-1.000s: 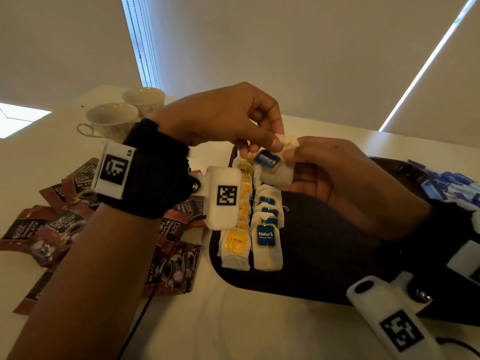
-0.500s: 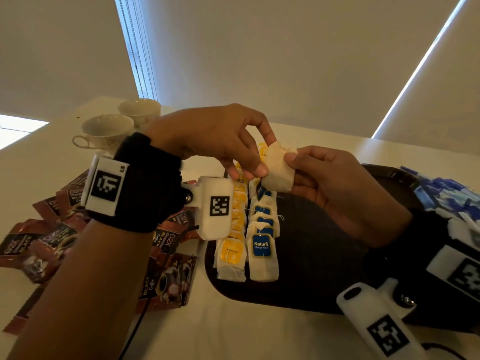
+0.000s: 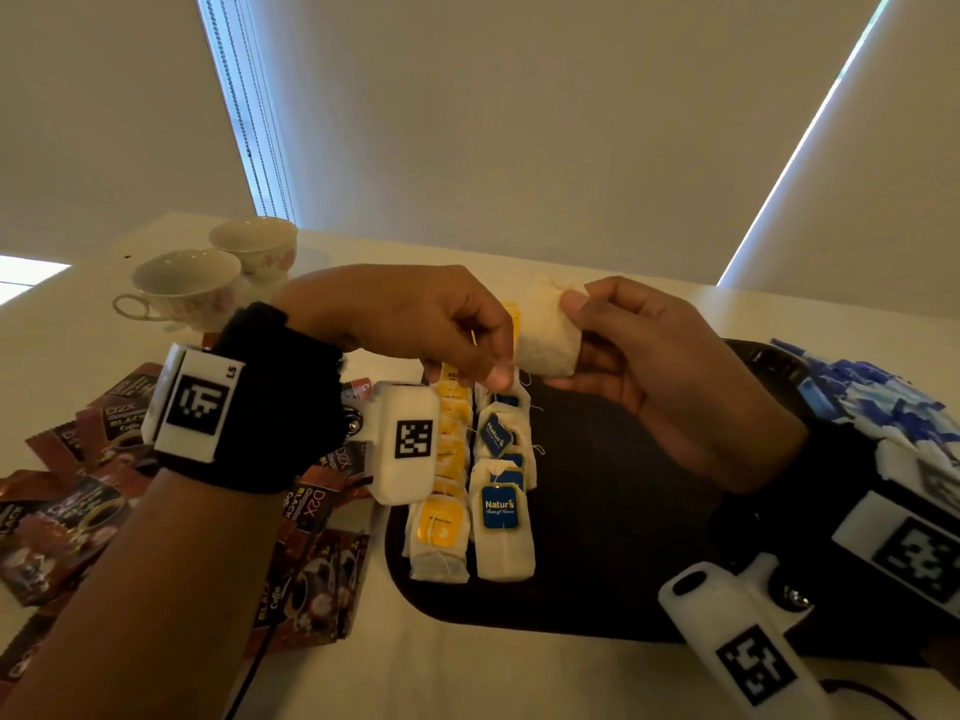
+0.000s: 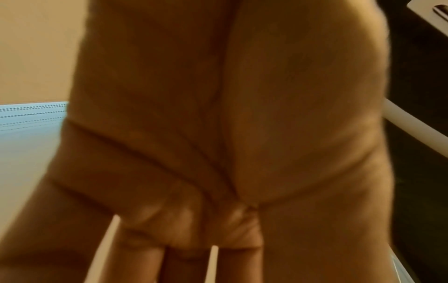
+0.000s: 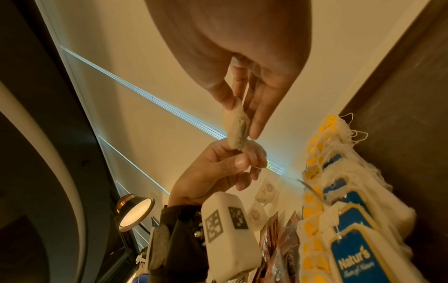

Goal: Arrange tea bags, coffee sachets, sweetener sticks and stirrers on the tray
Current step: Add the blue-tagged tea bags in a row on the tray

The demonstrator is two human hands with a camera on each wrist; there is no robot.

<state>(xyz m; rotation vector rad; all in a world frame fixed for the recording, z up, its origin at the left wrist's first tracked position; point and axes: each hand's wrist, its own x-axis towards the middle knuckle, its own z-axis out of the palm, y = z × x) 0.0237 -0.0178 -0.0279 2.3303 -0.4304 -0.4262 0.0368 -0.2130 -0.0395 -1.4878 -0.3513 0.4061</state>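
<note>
Change: since a second ago I had turned the tea bag so its blue tag no longer faced me, and raised both hands a little.
Desk: pale, it carried everything.
Tray: dark, on the desk below my hands.
Coffee sachets: brown, scattered on the desk left of the tray.
Sweetener sticks: a blue and white heap at the tray's right end.
Cups: two, at the far left of the desk.
Rows: yellow-tagged and blue-tagged tea bags in two lines on the tray's left part.
Right hand: its grip pinched the tea bag, thumb on top.
Left hand: its grip narrow, fingertips pinching the bag's lower edge above the rows.
</note>
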